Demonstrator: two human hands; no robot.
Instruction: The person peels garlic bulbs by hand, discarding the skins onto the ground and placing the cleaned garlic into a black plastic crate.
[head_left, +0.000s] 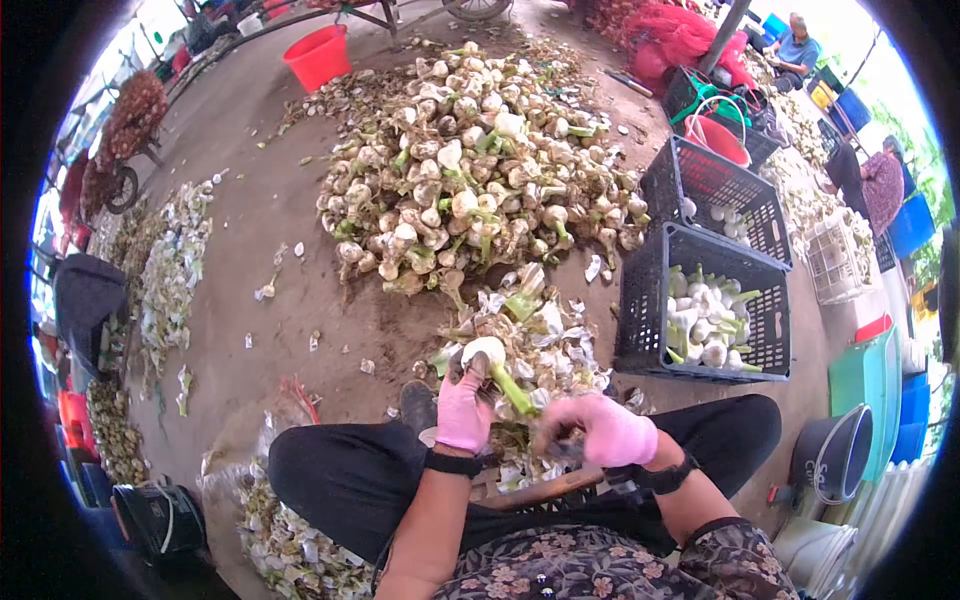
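Left hand [465,410], pink-gloved, fingers closed round white green-stalked garlic bulb [486,352], left of black plastic crate [648,305]. Right hand [605,430] fisted; contents indiscernible. Recommend firm grip low on bulb, stalk exposed.

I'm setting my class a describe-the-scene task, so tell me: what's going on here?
A seated person in pink gloves is handling garlic. The left hand holds a garlic bulb with a green stalk; the right hand is curled beside the stalk, and what it grips is unclear. A big garlic pile lies ahead, peelings lie by the knees, and a black crate on the right holds trimmed bulbs.
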